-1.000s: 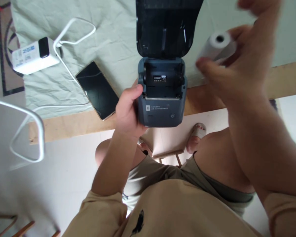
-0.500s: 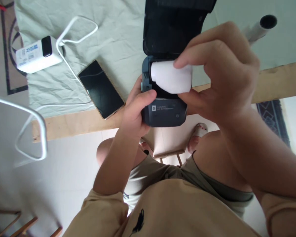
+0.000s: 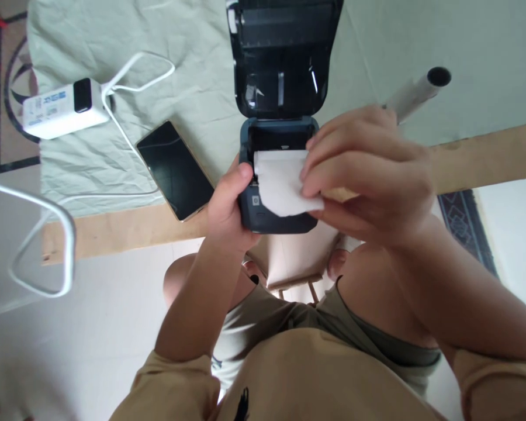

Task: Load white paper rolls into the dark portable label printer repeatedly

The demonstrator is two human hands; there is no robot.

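Left hand (image 3: 228, 204) gripping open printer (image 3: 276, 175), right hand (image 3: 368, 175) pinching white paper (image 3: 280, 184), phone (image 3: 174, 169) beside

A dark grey printer (image 3: 280, 175) sits at the table edge, lid upright and open, white paper (image 3: 283, 187) draped over its front.

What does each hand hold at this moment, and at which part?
The left hand grips the printer by its left side. The right hand pinches the loose end of the paper over the printer's front.

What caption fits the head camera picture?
Left hand grips an open printer while the right hand pulls white paper over it.
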